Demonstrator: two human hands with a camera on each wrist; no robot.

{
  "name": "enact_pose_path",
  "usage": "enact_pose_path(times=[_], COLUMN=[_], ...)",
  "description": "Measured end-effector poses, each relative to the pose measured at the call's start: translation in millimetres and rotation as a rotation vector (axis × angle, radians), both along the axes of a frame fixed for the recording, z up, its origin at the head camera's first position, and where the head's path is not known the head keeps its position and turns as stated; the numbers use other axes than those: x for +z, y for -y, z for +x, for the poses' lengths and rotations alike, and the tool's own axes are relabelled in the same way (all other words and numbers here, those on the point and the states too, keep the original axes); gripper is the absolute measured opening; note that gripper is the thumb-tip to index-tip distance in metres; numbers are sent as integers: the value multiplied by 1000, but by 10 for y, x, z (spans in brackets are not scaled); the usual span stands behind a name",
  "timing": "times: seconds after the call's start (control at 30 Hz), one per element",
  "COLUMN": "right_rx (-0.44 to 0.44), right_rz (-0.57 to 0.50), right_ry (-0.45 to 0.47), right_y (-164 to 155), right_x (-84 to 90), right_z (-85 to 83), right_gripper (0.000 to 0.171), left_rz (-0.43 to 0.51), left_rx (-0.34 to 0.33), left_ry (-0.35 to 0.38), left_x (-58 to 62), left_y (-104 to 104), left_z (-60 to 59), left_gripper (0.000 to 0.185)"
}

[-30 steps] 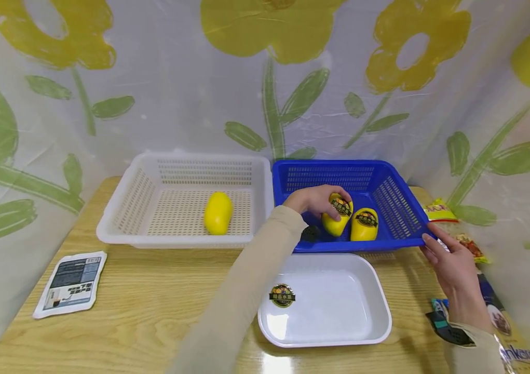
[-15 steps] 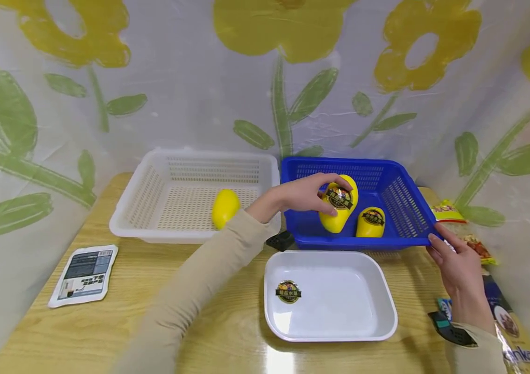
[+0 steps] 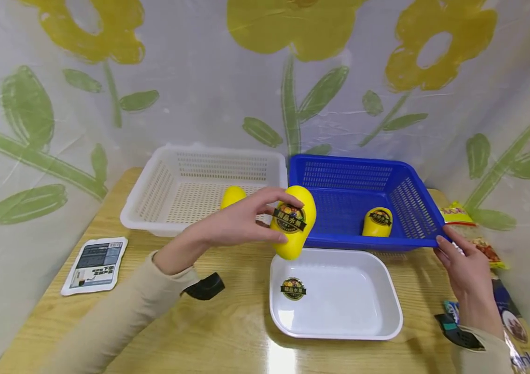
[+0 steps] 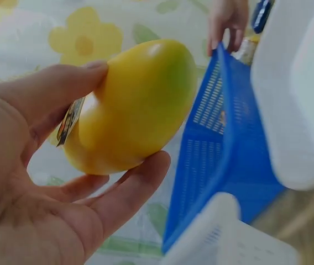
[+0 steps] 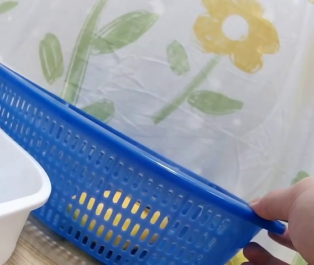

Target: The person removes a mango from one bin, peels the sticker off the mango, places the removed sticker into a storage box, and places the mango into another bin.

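My left hand holds a yellow mango with a black-and-gold label, raised over the left front corner of the blue basket and the back edge of the white tray. Thumb and fingers grip its sides in the left wrist view, where a greenish patch shows on the mango. At the front right corner of the blue basket, my right hand pinches the rim between thumb and fingers. One labelled mango lies inside that basket. Another mango sits in the white basket, partly hidden by my left hand.
A round label is on the left side of the tray's floor. On the table's left lies a flat white packet. Snack bags line the right edge, and a flowered curtain hangs close behind the baskets.
My left hand has lifted one mango out of the blue basket and carried it left and toward me. The right hand keeps its hold on the rim. The view has shifted slightly left.
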State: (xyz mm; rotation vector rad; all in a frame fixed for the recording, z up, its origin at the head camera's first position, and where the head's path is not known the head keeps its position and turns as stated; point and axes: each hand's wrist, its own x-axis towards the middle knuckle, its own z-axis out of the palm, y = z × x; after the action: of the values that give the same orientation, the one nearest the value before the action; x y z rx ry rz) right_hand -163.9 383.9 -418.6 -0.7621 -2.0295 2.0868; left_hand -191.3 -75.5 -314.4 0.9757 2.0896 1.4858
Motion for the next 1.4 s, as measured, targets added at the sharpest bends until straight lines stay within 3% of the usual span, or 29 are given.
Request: enact_pose_path(times=[0.3, 0.6, 0.83, 0.97, 1.13, 1.4], right_rx=[-4, 5, -15, -27, -23, -25], right_rz=[-14, -46, -34, -33, -39, 15], right_ry=[-1, -26, -22, -5, -8, 28], right_y=[-16, -23, -20, -26, -39, -38], right_x=[-1, -30, -22, -13, -11, -21], right_z=[8, -1, -11, -10, -2, -8], right_gripper=[78, 78, 77, 77, 78, 76], left_rz=[-84, -136, -141, -172, -187, -199], left_rx=[137, 168, 280, 359, 388, 395], left_ry=[142, 178, 213, 226, 223, 234], left_x=[-311, -676, -1028, -1159, -1232, -1248], left_y=[560, 824, 831, 818, 817, 815], left_z=[496, 718, 739, 713, 682, 671], left_gripper=[53, 51, 53, 53, 53, 61])
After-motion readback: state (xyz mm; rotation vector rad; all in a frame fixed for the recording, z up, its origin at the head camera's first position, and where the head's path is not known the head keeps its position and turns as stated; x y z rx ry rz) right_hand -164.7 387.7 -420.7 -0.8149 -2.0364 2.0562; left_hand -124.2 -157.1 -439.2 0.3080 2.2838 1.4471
